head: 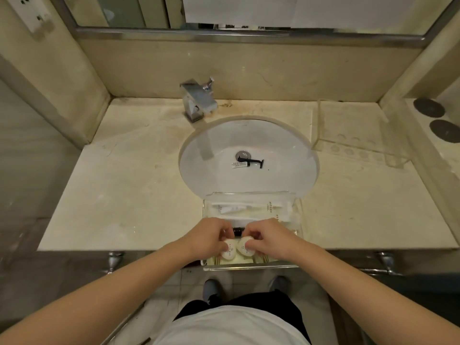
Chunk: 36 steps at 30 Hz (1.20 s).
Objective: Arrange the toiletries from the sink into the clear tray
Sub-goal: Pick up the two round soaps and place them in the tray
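Observation:
The clear tray point(297, 205) sits on the counter's front edge, just below the sink point(286, 145). Inside its far part lie white sachets and a small tube point(232, 209). My left hand point(206, 236) is shut on a round white soap point(229, 250) over the tray's near part. Beside it, my right hand point(268, 237) grips a second round white soap point(245, 246). The two soaps touch. A dark cap point(237, 231) shows between my hands. In the sink basin, near the drain, lie a black razor point(254, 161) and a small white bottle point(240, 165).
A chrome faucet point(198, 102) stands behind the sink at the left. Another clear tray point(348, 135) with round recesses lies on the counter at the right. Two dark round discs point(436, 118) rest on the right ledge. A mirror runs along the back wall.

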### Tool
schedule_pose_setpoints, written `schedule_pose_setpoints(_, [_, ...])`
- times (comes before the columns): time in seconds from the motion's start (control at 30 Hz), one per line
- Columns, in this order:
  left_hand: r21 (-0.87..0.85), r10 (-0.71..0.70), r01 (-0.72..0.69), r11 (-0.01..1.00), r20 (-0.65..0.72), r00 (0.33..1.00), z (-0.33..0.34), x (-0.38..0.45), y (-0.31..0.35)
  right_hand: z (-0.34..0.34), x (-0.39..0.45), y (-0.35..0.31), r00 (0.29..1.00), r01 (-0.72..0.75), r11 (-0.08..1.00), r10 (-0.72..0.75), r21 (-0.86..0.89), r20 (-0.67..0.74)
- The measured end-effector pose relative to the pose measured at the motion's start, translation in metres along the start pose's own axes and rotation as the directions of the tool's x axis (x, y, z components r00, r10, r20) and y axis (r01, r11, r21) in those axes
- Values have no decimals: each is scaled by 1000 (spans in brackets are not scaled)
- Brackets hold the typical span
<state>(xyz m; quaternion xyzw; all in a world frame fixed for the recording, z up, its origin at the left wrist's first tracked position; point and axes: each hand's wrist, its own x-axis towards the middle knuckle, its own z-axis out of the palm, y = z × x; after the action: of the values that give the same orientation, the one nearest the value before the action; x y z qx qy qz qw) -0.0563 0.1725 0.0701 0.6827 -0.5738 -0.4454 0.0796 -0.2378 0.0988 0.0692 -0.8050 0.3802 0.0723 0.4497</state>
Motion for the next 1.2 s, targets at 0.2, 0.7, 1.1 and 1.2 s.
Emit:
schedule_pose_setpoints(0.2, [127,9,1,992,-76,997,8,-5,-5,14,0,0,991,114,961,-128,-253,-37])
schedule_pose_setpoints(0.7, [242,33,-19,970,-57,998,16,-16,-8,29,-6,13,953,197,806,-292,-558,-85])
schedule_pose_setpoints(1.1, [198,72,-44,979,-140,987,6,-5,-6,22,-3,12,906,289,804,-405,-519,-123])
schedule_pose_setpoints(1.2, [145,88,-56,988,-224,971,-11,6,2,3,4,3,922,178,904,-291,-389,-255])
